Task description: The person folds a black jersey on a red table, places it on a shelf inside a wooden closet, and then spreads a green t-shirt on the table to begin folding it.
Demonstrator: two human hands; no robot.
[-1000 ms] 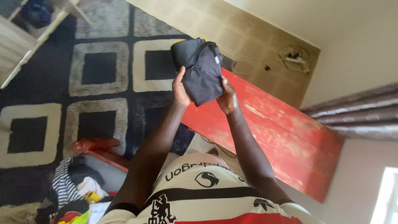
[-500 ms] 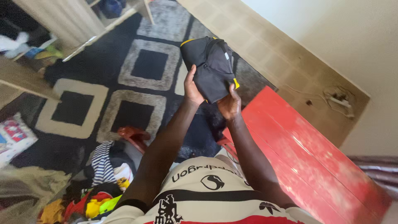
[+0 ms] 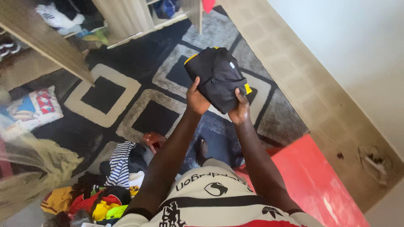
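A folded black garment with yellow trim [image 3: 216, 77] is held up in front of me, over the patterned rug [image 3: 126, 105]. My left hand [image 3: 197, 100] grips its lower left edge. My right hand [image 3: 240, 110] grips its lower right corner, thumb on the cloth. Both arms reach out from my striped shirt at the bottom of the view. The garment stays folded into a compact bundle.
A heap of mixed clothes [image 3: 105, 189] lies on the floor at lower left. A red surface [image 3: 311, 185] sits at lower right. An open wooden wardrobe [image 3: 84, 25] with clothes stands at the top left. A printed bag [image 3: 33, 107] lies at the left. A wall [image 3: 349, 54] runs along the right.
The view has swung left, away from the red surface and toward the wardrobe. Both hands keep the same hold on the folded garment.
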